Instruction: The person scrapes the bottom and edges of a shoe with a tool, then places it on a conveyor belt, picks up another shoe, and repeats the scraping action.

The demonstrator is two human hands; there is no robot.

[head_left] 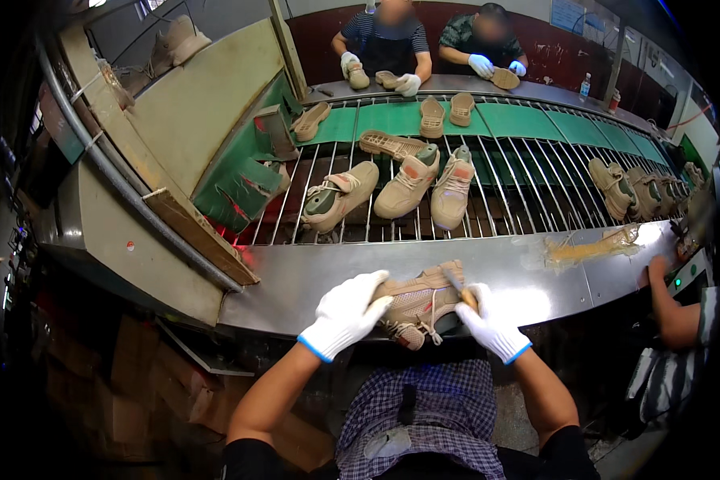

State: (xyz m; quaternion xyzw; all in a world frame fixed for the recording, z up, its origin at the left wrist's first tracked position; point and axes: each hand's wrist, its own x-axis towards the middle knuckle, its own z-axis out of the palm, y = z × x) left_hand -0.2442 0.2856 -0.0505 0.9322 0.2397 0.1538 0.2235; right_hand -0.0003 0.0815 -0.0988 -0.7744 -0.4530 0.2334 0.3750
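A beige lace-up shoe (420, 300) lies on its side over the steel ledge's near edge, its sole edge turned away from me. My left hand (346, 314), in a white glove with a blue cuff, closes on one end of it. My right hand (490, 320), gloved alike, is closed round a small tool (469, 299) with a yellowish handle and a thin grey end. That grey end is at the shoe's sole edge; whether it touches, I cannot tell. Beyond the ledge, three beige shoes (340, 196) and a loose sole (392, 145) rest on metal rods.
A steel ledge (336, 268) borders the rod conveyor (512, 184). More soles (432, 118) lie on its green strip (528, 122); several shoes (612, 188) stand at right. Two gloved co-workers (388, 40) handle shoe parts opposite. Another person's arm (670, 308) reaches in at right. A yellowish machine wall (144, 216) rises at left.
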